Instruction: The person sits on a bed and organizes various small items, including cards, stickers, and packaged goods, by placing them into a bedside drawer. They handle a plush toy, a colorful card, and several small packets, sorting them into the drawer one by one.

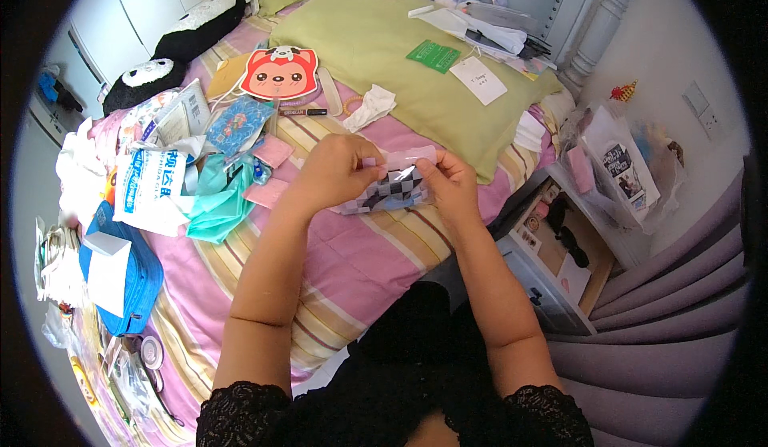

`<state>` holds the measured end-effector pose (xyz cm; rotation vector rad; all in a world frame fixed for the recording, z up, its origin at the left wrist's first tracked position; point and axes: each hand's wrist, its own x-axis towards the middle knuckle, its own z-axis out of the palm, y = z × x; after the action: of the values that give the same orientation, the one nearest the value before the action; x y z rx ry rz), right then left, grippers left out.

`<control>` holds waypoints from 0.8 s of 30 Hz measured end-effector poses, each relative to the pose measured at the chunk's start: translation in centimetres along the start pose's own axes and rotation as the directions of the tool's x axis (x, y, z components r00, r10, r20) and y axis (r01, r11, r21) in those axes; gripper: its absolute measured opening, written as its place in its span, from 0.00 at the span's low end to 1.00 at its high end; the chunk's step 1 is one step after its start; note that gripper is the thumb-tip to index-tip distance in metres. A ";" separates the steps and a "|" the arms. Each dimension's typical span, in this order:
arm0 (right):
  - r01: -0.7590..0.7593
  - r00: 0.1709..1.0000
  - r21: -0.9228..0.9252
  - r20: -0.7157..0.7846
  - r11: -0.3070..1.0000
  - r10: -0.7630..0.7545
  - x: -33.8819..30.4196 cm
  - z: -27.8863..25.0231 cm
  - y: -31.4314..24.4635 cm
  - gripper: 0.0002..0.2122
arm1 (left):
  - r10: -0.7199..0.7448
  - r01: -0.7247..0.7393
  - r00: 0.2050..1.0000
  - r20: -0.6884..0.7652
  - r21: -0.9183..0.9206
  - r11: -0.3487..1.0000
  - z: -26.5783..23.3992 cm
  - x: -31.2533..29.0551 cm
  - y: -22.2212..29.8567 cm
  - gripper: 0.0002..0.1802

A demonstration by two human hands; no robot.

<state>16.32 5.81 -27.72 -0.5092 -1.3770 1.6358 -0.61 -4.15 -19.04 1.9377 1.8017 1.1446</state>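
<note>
Both hands are at a small checkered pouch [394,193] in black, grey and white, with a pale pink strip along its top edge and a glossy surface. My left hand [342,172] pinches the left part of that pink edge, fingers curled. At the right end of the strip, my right hand [453,185] grips with the thumb on the near side. The pouch hangs just above the striped bedspread [352,263]; whether it touches the cloth, I cannot tell. What it contains is hidden.
Left on the bed lie a blue case [132,279], a teal cloth bag [220,203], a white-and-blue package [148,187] and a red cartoon-face card [280,73]. Green pillows [360,43] lie beyond. An open drawer [560,247] stands at right, beside a plastic bag [620,167].
</note>
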 end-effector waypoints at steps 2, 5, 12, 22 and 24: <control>-0.045 0.999 0.000 -0.005 0.999 0.045 -0.4 0.1 -0.5 0.05 | -0.026 0.022 0.999 0.040 0.107 0.994 -0.7 -0.2 0.4 0.07; -0.038 0.999 -0.008 0.033 0.999 0.038 -0.5 0.2 -1.7 0.06 | 0.007 -0.003 0.999 -0.042 0.087 0.996 -0.2 -0.1 -0.2 0.06; -0.065 0.995 -0.145 0.060 0.987 0.075 0.1 -0.1 -2.7 0.06 | -0.168 0.163 0.983 -0.068 -0.066 0.984 0.4 -0.3 0.3 0.04; 0.062 0.996 -0.094 0.070 0.994 -0.056 -0.7 0.6 -2.1 0.06 | -0.111 0.114 0.993 -0.052 0.068 0.991 0.5 -0.4 0.3 0.09; 0.021 0.995 -0.113 0.095 0.993 -0.010 -0.7 0.8 -2.9 0.05 | -0.058 0.060 0.998 -0.023 0.095 0.994 0.5 -0.5 0.3 0.09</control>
<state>17.11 4.62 -24.96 -0.4918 -1.5474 1.5925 -0.02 -4.55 -19.33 1.9169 1.9443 1.0819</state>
